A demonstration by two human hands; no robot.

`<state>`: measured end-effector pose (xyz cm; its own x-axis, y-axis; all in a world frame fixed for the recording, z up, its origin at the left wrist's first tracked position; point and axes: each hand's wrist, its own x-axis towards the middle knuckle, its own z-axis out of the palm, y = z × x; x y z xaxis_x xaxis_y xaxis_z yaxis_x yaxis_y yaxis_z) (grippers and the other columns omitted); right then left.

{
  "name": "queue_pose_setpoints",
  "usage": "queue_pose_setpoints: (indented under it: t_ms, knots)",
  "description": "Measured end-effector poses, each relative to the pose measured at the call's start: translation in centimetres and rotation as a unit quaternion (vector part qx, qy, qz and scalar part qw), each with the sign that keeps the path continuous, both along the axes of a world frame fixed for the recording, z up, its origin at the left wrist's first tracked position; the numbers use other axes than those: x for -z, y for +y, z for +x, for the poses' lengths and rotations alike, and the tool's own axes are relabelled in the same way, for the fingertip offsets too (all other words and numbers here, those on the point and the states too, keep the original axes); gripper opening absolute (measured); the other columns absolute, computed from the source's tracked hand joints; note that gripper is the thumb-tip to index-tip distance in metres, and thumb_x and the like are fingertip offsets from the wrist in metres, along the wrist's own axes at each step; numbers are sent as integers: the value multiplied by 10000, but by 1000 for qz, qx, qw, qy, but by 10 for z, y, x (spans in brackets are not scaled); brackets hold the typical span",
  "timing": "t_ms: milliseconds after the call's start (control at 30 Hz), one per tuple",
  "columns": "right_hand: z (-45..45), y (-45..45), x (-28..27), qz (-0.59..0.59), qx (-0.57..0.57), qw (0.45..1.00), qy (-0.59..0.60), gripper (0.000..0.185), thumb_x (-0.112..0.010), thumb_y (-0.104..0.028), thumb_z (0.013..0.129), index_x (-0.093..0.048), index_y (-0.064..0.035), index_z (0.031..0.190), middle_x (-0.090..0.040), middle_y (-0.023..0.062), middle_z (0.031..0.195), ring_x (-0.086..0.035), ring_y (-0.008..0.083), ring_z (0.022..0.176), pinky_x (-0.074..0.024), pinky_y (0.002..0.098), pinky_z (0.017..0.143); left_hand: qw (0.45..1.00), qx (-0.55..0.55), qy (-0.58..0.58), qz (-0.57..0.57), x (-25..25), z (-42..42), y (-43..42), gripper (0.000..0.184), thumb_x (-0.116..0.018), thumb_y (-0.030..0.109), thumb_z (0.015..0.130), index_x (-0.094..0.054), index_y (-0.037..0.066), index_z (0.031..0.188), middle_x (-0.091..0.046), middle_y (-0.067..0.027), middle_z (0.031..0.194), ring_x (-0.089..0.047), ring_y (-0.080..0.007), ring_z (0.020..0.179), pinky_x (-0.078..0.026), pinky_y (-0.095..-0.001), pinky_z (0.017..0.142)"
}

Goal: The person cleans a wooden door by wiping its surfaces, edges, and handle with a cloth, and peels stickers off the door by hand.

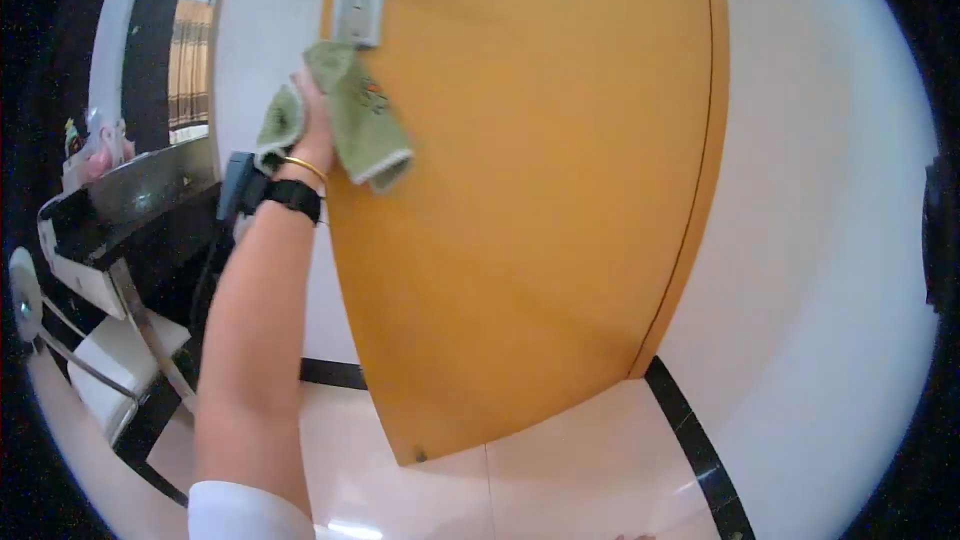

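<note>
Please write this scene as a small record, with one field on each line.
left hand: holding a green cloth by the door's free edge
left wrist: gold bangle, black band
right hand: not in view
door: orange-yellow, standing open
door handle plate: silver, just above the cloth
floor: pale tiles, black border

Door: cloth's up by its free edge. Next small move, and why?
I'd probably slide the left hand and green cloth a little down the edge of the door. The cloth is already at that edge, by the bottom of the lock plate, and the edge runs on below it with nothing visibly blocking the way.
</note>
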<state>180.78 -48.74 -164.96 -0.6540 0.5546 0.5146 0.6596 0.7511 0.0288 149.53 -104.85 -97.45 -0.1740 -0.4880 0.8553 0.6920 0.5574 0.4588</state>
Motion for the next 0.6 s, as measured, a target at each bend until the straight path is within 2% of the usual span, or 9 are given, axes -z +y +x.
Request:
queue_pose_setpoints:
  t_ms: [33,67,100,200,267,333,433,600]
  knots:
    - [9,-2,16,-188,47,978,-73,817,-344,-550,1044,-176,19,1605,-99,238,1687,-64,406,1565,-88,554,1249,1000,-12,-7,-5,-1,-6,-8,562,-278,427,1093,-620,-17,1117,-676,-192,1163,-607,-335,1141,-439,-442,1011]
    - [18,-4,24,-366,94,915,-141,818,-341,-554,1042,-175,14,1607,-103,237,1688,-67,404,1566,-88,570,1244,1000,-23,-14,-9,0,-9,-15,555,-282,425,1093,-618,-16,1120,-674,-190,1164,-605,-333,1141,-439,-440,1011]
    - [18,-12,-1,-359,109,912,-165,816,-329,-547,1047,-137,8,1615,-95,232,1690,-66,382,1572,-103,537,1250,999,-36,-18,-15,0,-13,-21,549,-286,423,1092,-616,-14,1123,-673,-187,1165,-604,-330,1141,-439,-438,1012]
    - [31,-15,-7,-310,105,929,-170,831,-327,-556,1042,-119,7,1617,-83,231,1692,-66,364,1575,-115,511,1254,996,-55,-49,-46,2,-23,-42,531,-299,417,1090,-612,-10,1132,-667,-180,1168,-599,-322,1141,-437,-432,1013]
    - [40,-10,-33,-337,115,913,-201,823,-324,-546,1047,-139,27,1608,-86,232,1691,-77,354,1575,-121,492,1256,994,-58,-68,-58,-3,-27,-60,519,-307,413,1088,-608,-7,1138,-663,-175,1170,-596,-317,1141,-436,-428,1014]
    - [49,-5,-29,-341,122,909,-205,820,-322,-540,1050,-143,37,1604,-84,234,1690,-74,361,1574,-120,493,1256,992,-69,-84,-66,-10,-26,-85,508,-316,409,1087,-605,-4,1143,-660,-170,1172,-593,-312,1141,-435,-424,1014]
    - [65,-5,25,-227,89,964,-102,769,-486,-402,1004,-228,43,1577,-238,232,1652,-195,399,1538,-136,537,1252,988,-80,-113,-74,-7,-29,-120,491,-328,403,1085,-600,0,1152,-654,-162,1175,-589,-304,1141,-434,-418,1016]
    - [43,-8,0,-316,140,921,-181,786,-525,-363,991,-195,18,1595,-157,204,1684,-152,376,1554,-122,527,1254,983,-92,-147,-67,-5,-41,-128,464,-349,393,1081,-592,7,1166,-645,-149,1181,-581,-291,1142,-432,-407,1018]
